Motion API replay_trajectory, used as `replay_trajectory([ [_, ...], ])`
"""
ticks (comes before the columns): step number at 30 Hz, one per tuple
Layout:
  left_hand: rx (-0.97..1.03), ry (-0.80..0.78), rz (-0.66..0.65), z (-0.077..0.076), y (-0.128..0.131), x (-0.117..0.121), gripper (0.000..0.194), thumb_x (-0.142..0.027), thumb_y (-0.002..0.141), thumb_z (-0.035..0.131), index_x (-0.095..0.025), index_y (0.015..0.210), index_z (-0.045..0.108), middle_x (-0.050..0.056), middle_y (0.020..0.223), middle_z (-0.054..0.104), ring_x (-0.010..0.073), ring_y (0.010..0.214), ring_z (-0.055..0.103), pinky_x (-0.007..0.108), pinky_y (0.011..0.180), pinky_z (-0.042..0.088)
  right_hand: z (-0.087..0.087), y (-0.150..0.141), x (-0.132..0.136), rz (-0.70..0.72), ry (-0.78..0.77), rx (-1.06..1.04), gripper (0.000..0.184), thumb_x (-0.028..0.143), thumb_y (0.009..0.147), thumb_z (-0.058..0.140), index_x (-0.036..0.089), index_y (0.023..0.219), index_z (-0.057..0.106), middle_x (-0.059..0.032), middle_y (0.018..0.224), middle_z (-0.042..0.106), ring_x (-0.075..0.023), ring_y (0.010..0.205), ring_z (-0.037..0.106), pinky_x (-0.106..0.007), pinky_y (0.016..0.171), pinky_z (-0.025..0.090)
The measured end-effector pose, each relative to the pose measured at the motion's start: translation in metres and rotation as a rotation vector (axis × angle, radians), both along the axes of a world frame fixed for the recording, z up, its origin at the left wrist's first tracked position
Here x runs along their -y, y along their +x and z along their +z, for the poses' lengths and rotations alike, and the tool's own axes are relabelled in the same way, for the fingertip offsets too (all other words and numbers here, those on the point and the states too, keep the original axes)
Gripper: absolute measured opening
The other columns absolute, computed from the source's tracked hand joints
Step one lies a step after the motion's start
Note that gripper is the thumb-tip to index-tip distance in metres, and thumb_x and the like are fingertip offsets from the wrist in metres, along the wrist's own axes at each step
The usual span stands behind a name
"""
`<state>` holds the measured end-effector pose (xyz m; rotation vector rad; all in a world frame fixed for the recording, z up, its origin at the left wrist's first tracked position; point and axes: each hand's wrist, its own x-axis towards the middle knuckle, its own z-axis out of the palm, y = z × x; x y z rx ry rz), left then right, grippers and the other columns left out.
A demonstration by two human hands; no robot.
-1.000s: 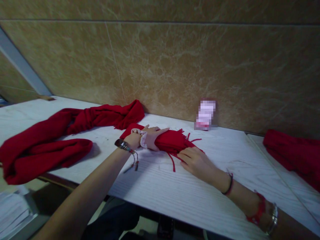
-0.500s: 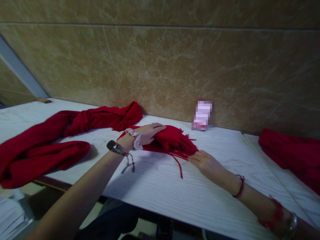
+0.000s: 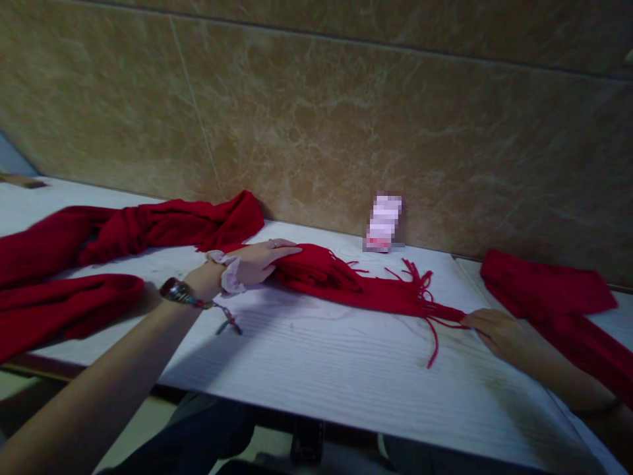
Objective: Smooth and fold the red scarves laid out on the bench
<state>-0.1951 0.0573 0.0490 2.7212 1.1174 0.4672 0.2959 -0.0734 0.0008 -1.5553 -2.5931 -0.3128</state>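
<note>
A folded red scarf (image 3: 321,274) with a fringed end lies on the white table, one layer drawn out to the right. Pressing on its left part is my left hand (image 3: 254,260), fingers stretched out and flat, a ring on one of them. My right hand (image 3: 494,328) pinches the scarf's fringe (image 3: 448,313) at the far right tip and holds it taut. Loose strands hang from the pulled end, one curling toward the table's front. My right fingertips are partly hidden behind the hand.
On the left a second red scarf (image 3: 123,231) is strewn in long folds. More red cloth (image 3: 548,284) lies at the right, close to my right forearm. A blurred phone-like object (image 3: 383,222) leans on the tiled wall (image 3: 316,119). The white table (image 3: 306,356) has its front edge near my legs.
My right hand has moved right, drawing the fringed layer out of the folded scarf. My left hand stays on the fabric. The whole view has shifted slightly.
</note>
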Motion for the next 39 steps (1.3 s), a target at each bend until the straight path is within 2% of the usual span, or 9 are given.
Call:
replay_trajectory([
  [4,-0.148,0.008,-0.072,-0.003,0.005,0.004,0.062,0.004,0.065,0.039,-0.012,0.124,0.045,0.007,0.128,0.044,0.0189,0.113,0.043,0.029,0.099,0.030,0.020,-0.005,0.000,-0.013,-0.085,-0.061,0.027,0.015,0.078,0.042,0.021,0.088,0.067,-0.0089,0.092,0.067,-0.0203,0.088,0.062,-0.037,0.081,0.050],
  [8,-0.316,0.062,-0.001,0.000,-0.001,0.009,0.064,0.002,0.066,0.038,-0.015,0.128,0.042,0.006,0.133,0.040,0.0167,0.115,0.044,0.025,0.099,0.032,0.036,-0.067,-0.024,0.087,-0.041,-0.146,0.036,0.028,0.085,0.042,0.018,0.117,0.055,-0.0109,0.119,0.058,-0.0227,0.112,0.050,-0.043,0.095,0.040],
  [13,-0.416,0.113,0.043,0.002,-0.019,0.007,0.065,0.003,0.070,0.032,-0.015,0.132,0.038,0.005,0.140,0.031,0.0181,0.124,0.035,0.029,0.103,0.028,0.022,-0.121,-0.059,0.184,-0.105,-0.054,0.033,0.015,0.084,0.039,0.016,0.111,0.058,-0.0093,0.114,0.060,-0.0189,0.105,0.054,-0.036,0.094,0.041],
  [19,-0.446,0.119,0.127,-0.011,-0.055,-0.011,0.066,0.001,0.070,0.032,-0.018,0.132,0.039,0.002,0.138,0.037,0.0194,0.124,0.037,0.030,0.102,0.030,0.014,-0.077,-0.061,-0.144,-0.037,0.093,0.024,0.010,0.076,0.045,0.014,0.089,0.064,-0.0133,0.100,0.062,-0.0227,0.091,0.058,-0.035,0.078,0.047],
  [22,-0.482,0.131,0.243,-0.014,-0.055,-0.009,0.060,-0.005,0.075,0.038,-0.022,0.132,0.040,0.006,0.138,0.037,0.0280,0.123,0.038,0.042,0.099,0.032,0.020,-0.061,-0.058,-0.185,0.125,0.042,0.021,0.009,0.074,0.046,0.015,0.080,0.065,-0.0154,0.109,0.056,-0.0266,0.100,0.054,-0.040,0.082,0.045],
  [26,-0.490,0.232,0.279,-0.002,-0.011,0.009,0.060,-0.023,0.079,0.049,-0.029,0.136,0.032,0.007,0.144,0.026,0.0352,0.130,0.020,0.056,0.101,0.021,0.023,-0.087,-0.054,0.006,0.263,-0.231,0.021,0.012,0.078,0.046,0.017,0.091,0.061,-0.0133,0.113,0.052,-0.0256,0.110,0.046,-0.043,0.093,0.039],
  [30,-0.462,0.231,-0.012,0.000,0.065,0.029,0.054,-0.032,0.085,0.047,-0.028,0.136,0.030,0.005,0.146,0.022,0.0316,0.131,0.019,0.052,0.101,0.023,0.018,-0.128,-0.046,0.239,-0.017,-0.298,0.012,0.014,0.079,0.048,0.018,0.085,0.056,-0.0087,0.094,0.057,-0.0200,0.091,0.052,-0.037,0.083,0.044],
  [34,-0.399,0.174,-0.276,-0.034,0.107,0.036,0.054,-0.049,0.087,0.040,-0.029,0.137,0.030,0.005,0.145,0.024,0.0269,0.133,0.018,0.049,0.105,0.017,0.009,-0.134,-0.046,0.226,-0.123,-0.303,0.009,0.013,0.080,0.044,0.018,0.081,0.051,-0.0067,0.086,0.055,-0.0184,0.082,0.050,-0.035,0.078,0.043],
  [39,-0.317,0.114,-0.288,-0.069,0.101,0.028,0.053,-0.052,0.090,0.027,-0.030,0.139,0.025,0.005,0.145,0.023,0.0276,0.133,0.020,0.053,0.104,0.018,0.003,-0.101,-0.052,0.183,-0.111,-0.335,0.016,0.005,0.074,0.042,0.019,0.080,0.047,-0.0067,0.086,0.054,-0.0185,0.081,0.048,-0.035,0.076,0.042],
])
